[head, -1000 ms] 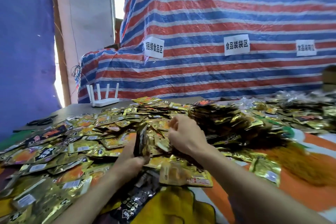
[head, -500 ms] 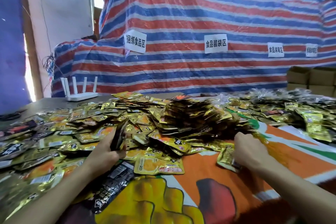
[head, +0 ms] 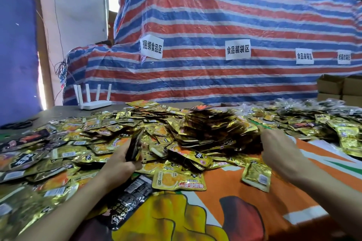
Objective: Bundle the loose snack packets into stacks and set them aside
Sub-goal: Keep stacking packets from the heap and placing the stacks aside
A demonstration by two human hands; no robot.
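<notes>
Nearest me, a black packet (head: 130,195) lies flat on the printed cloth (head: 225,219) that covers the surface, just under the wrist side of my left grip (head: 121,162). That grip is clenched round a slim stack of packets (head: 135,146), held on edge, so I judge the step in hand to be gathering: the stack is thin, and nothing is ready to set aside yet. Between the two grips lie an orange-printed packet (head: 178,180), face up and nearer the left one, and a gold packet (head: 256,176) just short of my right grip (head: 278,150). The right grip reaches into the near right edge of the heap of loose packets (head: 195,129); it is blurred, and I cannot tell whether its fingers have closed on anything or are merely touching the foil. The heap spreads beyond both grips and well to the left of the left one, with further packets (head: 333,123) far beyond the right one. The next move, as I read it, calls for the right grip to lift one packet clear of the slippery overlap, turn it to match those held, and slide it against the stack while the left grip loosens just enough to admit it. Farther beyond the left grip stands a white router (head: 94,101); behind everything hangs a striped tarp (head: 215,15) with paper labels (head: 238,49), and cardboard boxes (head: 338,88) sit far beyond the right grip.
</notes>
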